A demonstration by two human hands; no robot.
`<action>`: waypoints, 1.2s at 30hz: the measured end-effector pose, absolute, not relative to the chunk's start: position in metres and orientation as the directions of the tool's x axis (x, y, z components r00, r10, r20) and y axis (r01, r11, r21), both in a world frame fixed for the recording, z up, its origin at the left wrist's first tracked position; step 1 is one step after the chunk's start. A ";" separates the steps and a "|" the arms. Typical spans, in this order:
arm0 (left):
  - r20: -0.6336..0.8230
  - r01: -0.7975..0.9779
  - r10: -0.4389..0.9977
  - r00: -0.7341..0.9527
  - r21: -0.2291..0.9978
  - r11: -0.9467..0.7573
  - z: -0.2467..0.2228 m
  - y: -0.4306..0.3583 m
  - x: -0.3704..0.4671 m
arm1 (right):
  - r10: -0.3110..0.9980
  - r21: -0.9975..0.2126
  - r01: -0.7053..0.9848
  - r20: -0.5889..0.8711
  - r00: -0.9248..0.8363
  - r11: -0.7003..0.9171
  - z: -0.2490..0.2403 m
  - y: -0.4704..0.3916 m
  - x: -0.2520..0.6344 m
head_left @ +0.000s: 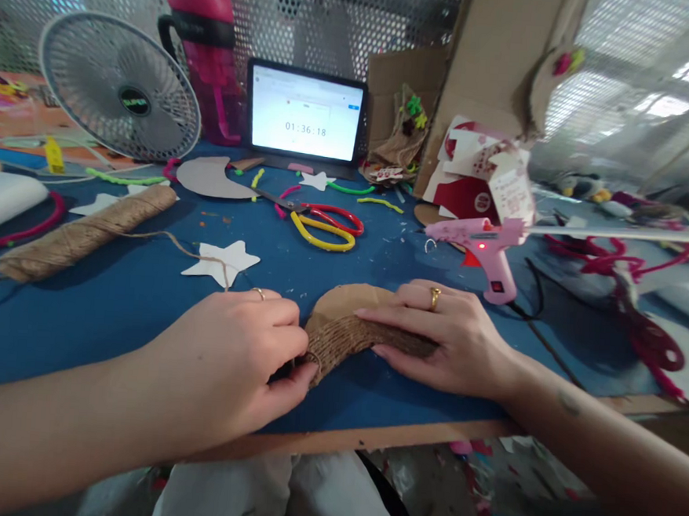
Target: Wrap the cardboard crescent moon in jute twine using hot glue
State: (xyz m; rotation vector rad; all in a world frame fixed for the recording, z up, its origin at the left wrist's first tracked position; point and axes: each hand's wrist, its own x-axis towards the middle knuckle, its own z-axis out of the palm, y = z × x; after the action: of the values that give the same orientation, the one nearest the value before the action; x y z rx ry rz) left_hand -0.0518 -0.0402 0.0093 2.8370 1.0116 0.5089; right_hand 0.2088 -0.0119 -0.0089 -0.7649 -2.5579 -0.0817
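Observation:
A curved cardboard piece [347, 299] lies near the table's front edge, its lower part wrapped in rows of brown twine [342, 340]. My left hand [249, 353] pinches the twine at the piece's left end, fingers closed. Around the right end, my right hand [445, 336] holds the piece, thumb below and fingers above. From the left hand a strand runs up across a white paper star [223, 263] to a roll of twine [90, 232] on the left.
Scissors [326, 227] with red and yellow handles lie behind the hands. A pink glue gun [489, 252] with a red light stands right of them. Farther back are a fan [120, 89], a pink bottle [208, 60] and a tablet [306, 114]. The wooden table edge [367, 436] runs in front.

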 end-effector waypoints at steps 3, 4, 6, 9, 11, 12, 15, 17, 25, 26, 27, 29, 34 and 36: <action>0.279 0.592 0.624 0.730 0.197 -0.781 0.009 -0.040 -0.052 | 0.519 -0.044 0.584 0.516 -0.681 0.811 -0.010 -0.014 0.210; 0.279 0.588 0.620 0.733 0.198 -0.784 0.009 -0.040 -0.052 | 0.518 -0.033 0.595 0.532 -0.669 0.803 -0.010 -0.014 0.210; 0.277 0.587 0.621 0.733 0.203 -0.784 0.009 -0.040 -0.052 | 0.509 -0.007 0.604 0.545 -0.666 0.797 -0.010 -0.014 0.210; 0.274 0.595 0.631 0.726 0.209 -0.776 0.007 -0.040 -0.052 | 0.498 0.020 0.603 0.544 -0.675 0.797 -0.008 -0.015 0.208; 0.273 0.602 0.636 0.721 0.208 -0.771 0.007 -0.040 -0.052 | 0.497 0.026 0.604 0.541 -0.678 0.796 -0.008 -0.015 0.207; 0.276 0.603 0.637 0.719 0.207 -0.770 0.007 -0.041 -0.052 | 0.496 0.029 0.604 0.541 -0.679 0.796 -0.007 -0.016 0.207; 0.292 0.597 0.631 0.719 0.206 -0.775 0.008 -0.042 -0.052 | 0.488 0.055 0.613 0.550 -0.677 0.788 -0.007 -0.016 0.206; 0.284 0.596 0.630 0.723 0.204 -0.777 0.008 -0.043 -0.052 | 0.472 0.086 0.618 0.567 -0.675 0.781 -0.007 -0.017 0.207; 0.233 0.619 0.623 0.747 0.098 -0.779 0.010 -0.043 -0.051 | 0.444 0.111 0.505 0.344 -0.827 0.856 0.007 -0.013 0.193; 0.234 0.623 0.624 0.745 0.090 -0.777 0.010 -0.044 -0.051 | 0.433 0.100 0.483 0.314 -0.845 0.870 0.008 -0.012 0.189; 0.234 0.627 0.626 0.744 0.081 -0.775 0.010 -0.044 -0.051 | 0.411 0.085 0.454 0.301 -0.860 0.887 0.007 -0.010 0.187; 0.229 0.632 0.629 0.743 0.068 -0.772 0.010 -0.046 -0.051 | 0.360 0.049 0.397 0.336 -0.871 0.916 0.004 -0.007 0.183; 0.191 0.664 0.662 0.725 0.060 -0.745 0.012 -0.050 -0.052 | 0.343 -0.029 0.360 0.388 -0.855 0.932 -0.005 -0.003 0.183; 0.194 0.669 0.666 0.720 0.059 -0.741 0.012 -0.052 -0.052 | 0.355 -0.020 0.376 0.381 -0.854 0.927 -0.006 -0.005 0.184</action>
State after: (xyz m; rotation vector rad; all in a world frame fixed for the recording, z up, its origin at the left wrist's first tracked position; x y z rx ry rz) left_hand -0.0519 -0.0518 0.0120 2.9283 1.1360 0.3207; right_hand 0.1839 -0.0046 -0.0060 -0.5325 -2.7015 -0.0774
